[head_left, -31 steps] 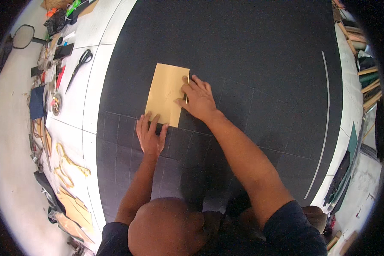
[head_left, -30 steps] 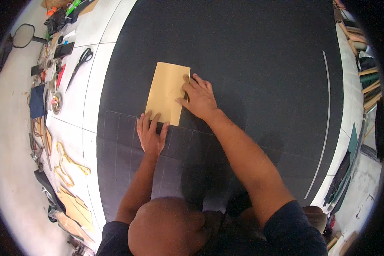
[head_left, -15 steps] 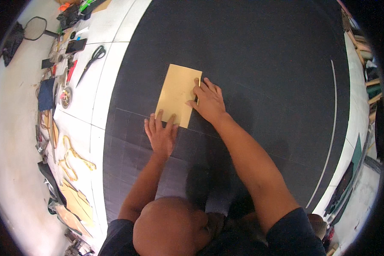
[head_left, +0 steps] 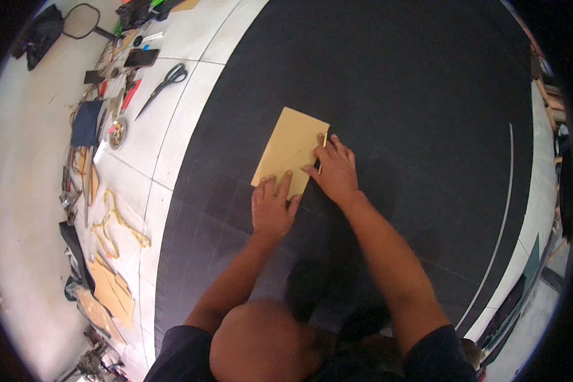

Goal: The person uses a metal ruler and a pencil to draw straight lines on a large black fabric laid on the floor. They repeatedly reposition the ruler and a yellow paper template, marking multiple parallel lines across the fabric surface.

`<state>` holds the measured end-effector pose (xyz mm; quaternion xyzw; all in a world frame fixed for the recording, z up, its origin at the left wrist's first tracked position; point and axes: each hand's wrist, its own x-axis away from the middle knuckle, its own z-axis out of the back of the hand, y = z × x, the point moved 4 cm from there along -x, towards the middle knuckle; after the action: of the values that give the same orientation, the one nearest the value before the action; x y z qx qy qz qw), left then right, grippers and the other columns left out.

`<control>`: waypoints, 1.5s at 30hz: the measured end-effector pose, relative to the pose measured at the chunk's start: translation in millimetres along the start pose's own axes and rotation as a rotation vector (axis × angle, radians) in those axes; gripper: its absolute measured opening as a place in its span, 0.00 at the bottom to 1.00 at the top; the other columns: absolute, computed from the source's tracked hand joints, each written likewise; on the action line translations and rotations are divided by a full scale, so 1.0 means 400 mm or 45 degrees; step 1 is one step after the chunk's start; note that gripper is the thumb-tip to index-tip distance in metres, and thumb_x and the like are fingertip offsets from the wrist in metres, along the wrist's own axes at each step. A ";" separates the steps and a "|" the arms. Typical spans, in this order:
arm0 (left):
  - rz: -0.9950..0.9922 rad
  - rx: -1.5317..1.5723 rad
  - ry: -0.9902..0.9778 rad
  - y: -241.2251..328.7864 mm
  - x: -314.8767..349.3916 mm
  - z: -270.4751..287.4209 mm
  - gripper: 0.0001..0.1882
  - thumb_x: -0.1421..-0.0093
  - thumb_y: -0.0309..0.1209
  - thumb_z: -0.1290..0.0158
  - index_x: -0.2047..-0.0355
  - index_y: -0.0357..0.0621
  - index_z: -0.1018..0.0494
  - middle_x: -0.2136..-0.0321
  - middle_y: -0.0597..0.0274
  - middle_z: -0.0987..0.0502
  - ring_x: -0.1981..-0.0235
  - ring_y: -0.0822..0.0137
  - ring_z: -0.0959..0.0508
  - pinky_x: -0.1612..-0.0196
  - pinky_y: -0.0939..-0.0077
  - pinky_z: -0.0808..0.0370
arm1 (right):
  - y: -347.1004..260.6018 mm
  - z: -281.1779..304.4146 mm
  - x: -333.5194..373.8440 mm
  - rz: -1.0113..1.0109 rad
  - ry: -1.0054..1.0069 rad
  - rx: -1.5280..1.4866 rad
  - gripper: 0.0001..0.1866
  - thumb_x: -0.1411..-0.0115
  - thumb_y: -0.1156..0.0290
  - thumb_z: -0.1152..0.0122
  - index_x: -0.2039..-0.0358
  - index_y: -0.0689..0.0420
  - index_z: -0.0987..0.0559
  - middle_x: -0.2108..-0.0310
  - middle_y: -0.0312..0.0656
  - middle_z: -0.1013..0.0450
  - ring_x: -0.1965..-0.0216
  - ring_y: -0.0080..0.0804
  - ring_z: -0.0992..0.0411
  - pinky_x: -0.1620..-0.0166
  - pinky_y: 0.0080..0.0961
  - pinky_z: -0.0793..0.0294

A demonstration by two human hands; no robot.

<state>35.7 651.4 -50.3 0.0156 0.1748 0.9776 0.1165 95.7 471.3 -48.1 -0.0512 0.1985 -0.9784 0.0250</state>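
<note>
Tan cardboard piece (head_left: 288, 151) lies flat mid black mat (head_left: 414, 95) on the floor. Left hand (head_left: 270, 209) pressed flat on its near edge, fingers spread open. Right hand (head_left: 335, 169) at its right edge, fingers pinching thin yellow pencil (head_left: 323, 149). Scissors (head_left: 163, 80) by mat's far-left edge.

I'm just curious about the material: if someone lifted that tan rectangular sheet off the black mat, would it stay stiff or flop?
The tan sheet lies dead flat with straight, crisp edges, so it probably holds its shape like thin card. It looks thin, so likely light. The left hand presses its near edge and the right hand its side, which hints it may slide on the black mat.
</note>
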 end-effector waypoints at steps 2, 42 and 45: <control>0.017 -0.041 -0.073 0.005 -0.012 0.009 0.30 0.35 0.50 0.41 0.37 0.52 0.27 0.42 0.44 0.28 0.36 0.42 0.32 0.31 0.43 0.39 | -0.001 -0.007 0.003 0.021 0.032 -0.025 0.24 0.36 0.48 0.33 0.51 0.53 0.22 0.31 0.46 0.34 0.26 0.49 0.44 0.29 0.51 0.46; -0.050 0.480 -0.128 -0.038 -0.049 -0.088 0.24 0.43 0.32 0.38 0.46 0.39 0.25 0.49 0.46 0.21 0.44 0.42 0.24 0.39 0.46 0.31 | -0.255 -0.097 -0.104 0.503 -0.395 -0.780 0.13 0.31 0.58 0.41 0.59 0.52 0.16 0.59 0.45 0.18 0.53 0.50 0.22 0.45 0.48 0.28; -0.149 0.411 -0.084 -0.032 -0.050 -0.085 0.23 0.42 0.33 0.39 0.47 0.40 0.24 0.50 0.47 0.20 0.45 0.43 0.24 0.40 0.47 0.30 | -0.254 -0.104 -0.105 0.480 -0.411 -0.778 0.12 0.32 0.58 0.41 0.60 0.52 0.16 0.59 0.44 0.18 0.52 0.49 0.22 0.44 0.48 0.29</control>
<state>55.8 646.9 -86.2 0.0558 0.3262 0.9273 0.1749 130.1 583.8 -50.3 -0.1722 0.4799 -0.8320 0.2188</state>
